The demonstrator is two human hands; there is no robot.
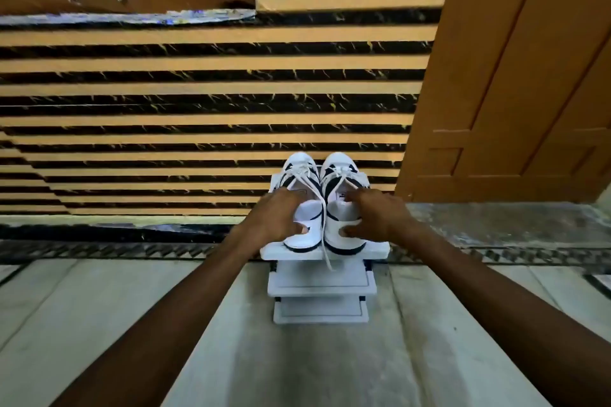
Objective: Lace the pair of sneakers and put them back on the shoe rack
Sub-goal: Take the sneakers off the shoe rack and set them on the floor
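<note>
Two hands' grips [276,215] [380,213] clasp two sneakers [305,205] [344,205] atop three-shelf rack [377,253].

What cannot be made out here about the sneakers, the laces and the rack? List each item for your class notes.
- Head view: the left hand and right hand cover the sneakers' heels and collars.
- Lace knots: too small.
- Shoe rack lower shelves: hidden beneath the top shelf.
- Tongue labels: blurred.

The pair of white-and-black laced sneakers [322,201] sits side by side on the top shelf of the small white tiered shoe rack [377,249]. The rack stands on the pale floor [297,357] against the striped wall [198,92]; a brown wooden door [512,76] lies to the right.
</note>
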